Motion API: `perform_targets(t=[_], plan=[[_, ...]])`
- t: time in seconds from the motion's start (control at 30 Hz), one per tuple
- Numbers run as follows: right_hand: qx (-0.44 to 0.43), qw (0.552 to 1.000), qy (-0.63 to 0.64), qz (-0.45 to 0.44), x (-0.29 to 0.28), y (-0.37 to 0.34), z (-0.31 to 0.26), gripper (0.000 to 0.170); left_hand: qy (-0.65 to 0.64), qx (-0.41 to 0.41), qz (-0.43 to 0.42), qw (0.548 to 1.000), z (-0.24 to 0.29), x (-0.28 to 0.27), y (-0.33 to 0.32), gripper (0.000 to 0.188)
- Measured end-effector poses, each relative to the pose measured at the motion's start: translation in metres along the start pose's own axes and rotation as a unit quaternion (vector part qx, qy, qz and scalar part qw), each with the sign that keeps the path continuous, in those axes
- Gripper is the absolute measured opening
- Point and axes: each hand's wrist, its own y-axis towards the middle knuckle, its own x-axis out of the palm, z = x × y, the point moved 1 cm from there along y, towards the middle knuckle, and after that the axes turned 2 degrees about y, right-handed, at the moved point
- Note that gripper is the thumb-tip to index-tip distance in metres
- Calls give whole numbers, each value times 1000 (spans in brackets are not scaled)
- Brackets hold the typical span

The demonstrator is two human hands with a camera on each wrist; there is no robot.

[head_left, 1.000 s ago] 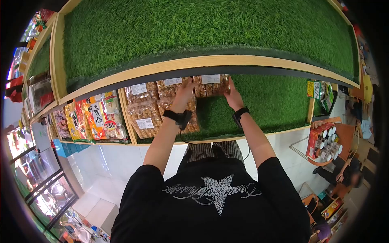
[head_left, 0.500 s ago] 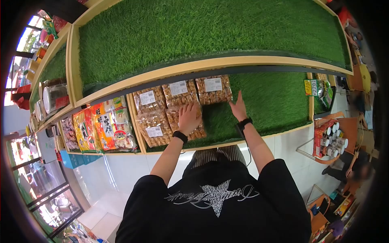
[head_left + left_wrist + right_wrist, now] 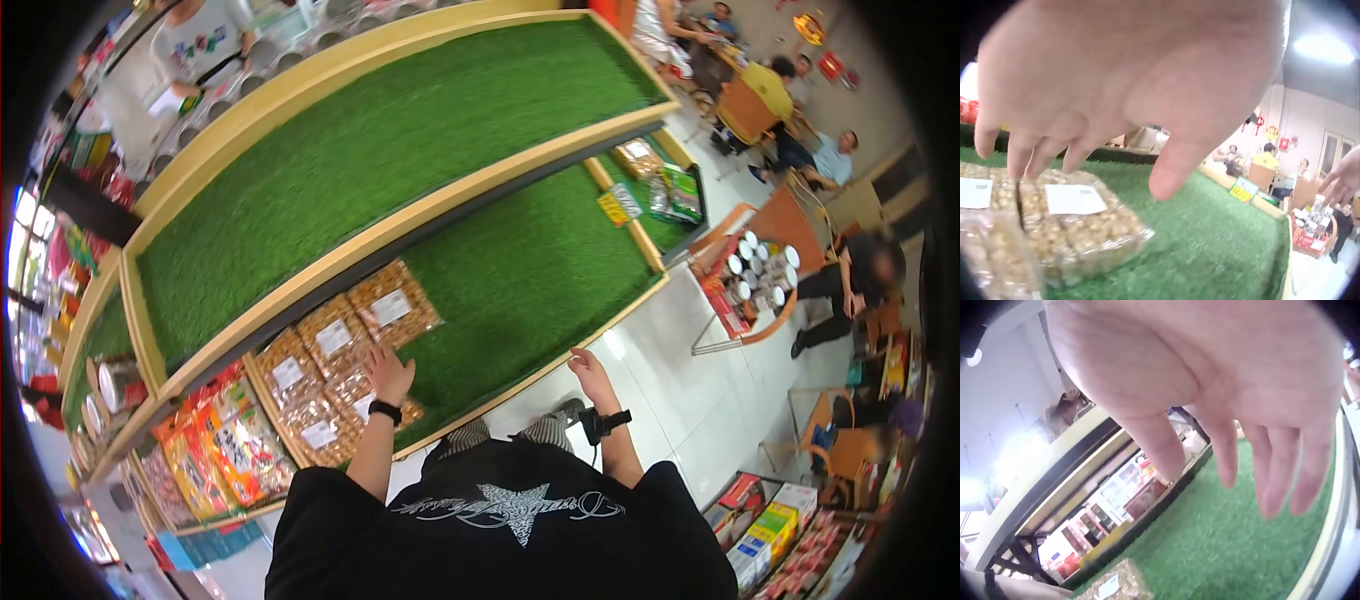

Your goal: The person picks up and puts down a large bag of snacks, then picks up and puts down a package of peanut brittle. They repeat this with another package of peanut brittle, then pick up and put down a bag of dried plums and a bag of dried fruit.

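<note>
Clear bags of brown, chunky snacks with white labels lie in two rows on the green turf (image 3: 500,290) of the lower shelf. My left hand (image 3: 388,374) is over the front row's right bag (image 3: 362,395), fingers spread and holding nothing; whether it touches the bag I cannot tell. In the left wrist view the left hand (image 3: 1129,81) hangs above the bags, beside the back row's labelled bag (image 3: 1085,219). My right hand (image 3: 592,378), with relaxed fingers, is in the air near the shelf's front edge. The right wrist view shows that hand (image 3: 1222,381) empty above the turf.
Colourful snack packs (image 3: 225,445) fill the compartment at the left. A wooden rail (image 3: 400,238) divides the upper turf from the lower. A yellow price sign (image 3: 619,205) stands on the right divider. A chair with jars (image 3: 755,270) and several people are at the right.
The view has turned and now shows more of the room at the right. My right hand has left the rightmost back bag and drawn back to the front edge. My left hand stays over the bags.
</note>
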Motion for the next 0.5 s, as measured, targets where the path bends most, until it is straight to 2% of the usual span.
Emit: perform_targets(t=[0.03,0.13,0.2,0.3,0.4,0.5], plan=[[-4,1000,8,14,-16,-3,7,41,-16,27,16,999,14,2,-6,71],[-15,998,13,52,-66,-16,30,38,-77,53,-44,995,71,5,-38,68],[-19,998,38,39,-98,-27,36,34,-69,72,-87,991,112,11,-61,67],[-23,998,46,48,-148,-44,42,32,-90,115,-98,984,171,25,-93,66],[-35,995,57,70,-197,-52,64,33,-111,181,-80,974,226,42,-108,66],[-2,996,11,92,-246,-76,63,35,-114,240,-48,963,279,47,-126,62]])
